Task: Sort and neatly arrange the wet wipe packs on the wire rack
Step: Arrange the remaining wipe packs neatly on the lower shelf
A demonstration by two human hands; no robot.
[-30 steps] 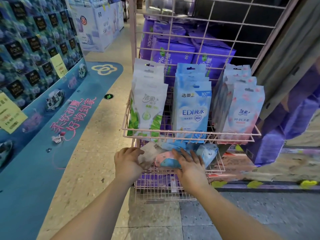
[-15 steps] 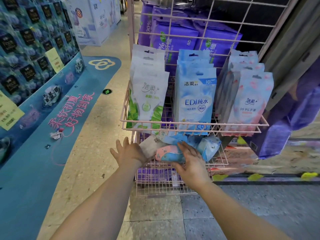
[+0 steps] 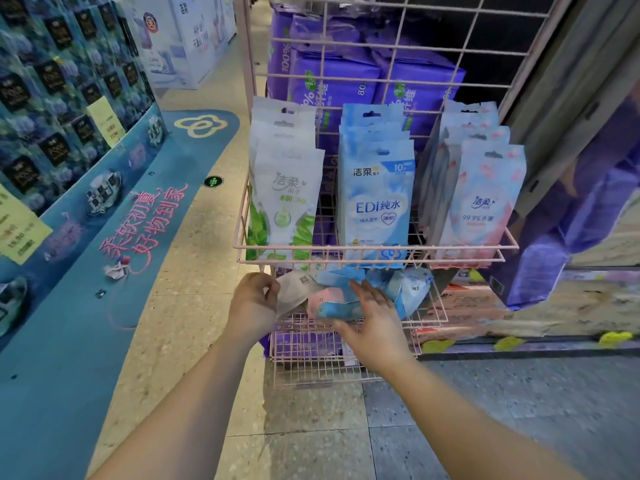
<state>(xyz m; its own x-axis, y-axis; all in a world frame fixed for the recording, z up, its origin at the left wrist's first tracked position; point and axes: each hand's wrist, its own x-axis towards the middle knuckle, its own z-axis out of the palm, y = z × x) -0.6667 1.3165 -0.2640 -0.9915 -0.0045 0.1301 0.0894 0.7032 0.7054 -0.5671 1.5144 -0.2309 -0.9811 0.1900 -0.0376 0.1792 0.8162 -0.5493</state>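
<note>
At nine o'clock a blue floor mat (image 3: pixel 86 341) with pink lettering runs beside a wall of dark blue boxes (image 3: pixel 52 81). Toward the centre, the left hand (image 3: pixel 254 299) reaches to the lower tier of the pink wire rack (image 3: pixel 363 254), its fingers (image 3: pixel 268 284) curled and pinching the edge of a white wipe pack (image 3: pixel 294 292) that lies flat there. Just right of it, at about one o'clock from that hand, the right hand (image 3: pixel 375 317) rests on a loose pile of pink and blue packs (image 3: pixel 332 303), fingers spread and nearly straight. On the upper tier, at twelve o'clock, packs stand upright in three rows: green-and-white packs (image 3: pixel 287 202) on the left, blue packs (image 3: pixel 377 199) in the middle, pink packs (image 3: pixel 481 202) on the right. Behind the grid stand large purple packs (image 3: pixel 346 74).
</note>
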